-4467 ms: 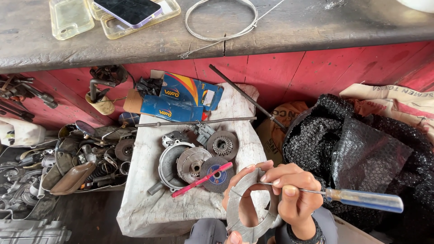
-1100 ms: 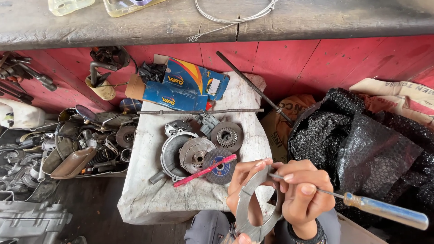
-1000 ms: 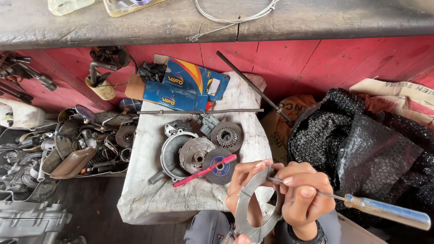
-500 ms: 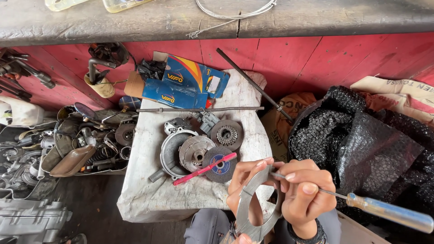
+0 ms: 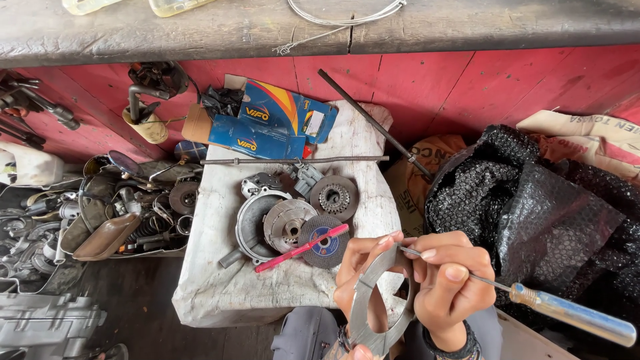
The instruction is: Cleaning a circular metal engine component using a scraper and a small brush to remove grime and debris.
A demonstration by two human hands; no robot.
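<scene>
My left hand (image 5: 360, 267) grips a flat grey metal ring plate (image 5: 373, 303) upright near the bottom centre. My right hand (image 5: 450, 280) holds a screwdriver (image 5: 567, 313) with a clear blue handle; its thin shaft runs left and its tip touches the ring's upper edge between my fingers. Just beyond my hands, on a cloth-covered block (image 5: 220, 293), lie a round metal housing (image 5: 250, 223), a clutch-like hub (image 5: 287, 223), a toothed disc (image 5: 333, 197), a grey abrasive disc (image 5: 325, 241) and a pink-handled tool (image 5: 300, 248).
A blue and orange carton (image 5: 263, 123) and a long rod (image 5: 293, 160) lie at the block's far end. A tray of mixed metal parts (image 5: 113, 213) sits left. Black bubble wrap (image 5: 533, 213) lies right. A wooden bench top (image 5: 400, 27) with a wire loop runs overhead above a red wall.
The screwdriver handle has dropped lower and further right over the frames, and the tip stays at the ring's edge. My left hand keeps hold of the ring. The view has shifted slightly.
</scene>
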